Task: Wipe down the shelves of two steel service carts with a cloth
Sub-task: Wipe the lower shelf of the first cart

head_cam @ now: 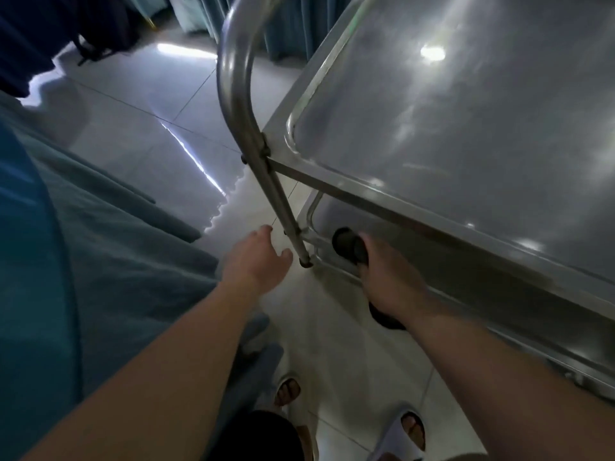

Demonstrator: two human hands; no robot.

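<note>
1. Right hand (387, 277) grips one dark cloth (347, 246), pressed onto the lower shelf (416, 241) of one steel cart (466, 128).
2. Left hand (256, 257) hangs relaxed, holding nothing, just left of the near cart post (283, 207).
3. Two sandalled feet near.

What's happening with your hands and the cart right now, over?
Left hand open, near the cart leg. Right hand grips dark cloth on the lower shelf. Top shelf overhangs the arm.
</note>
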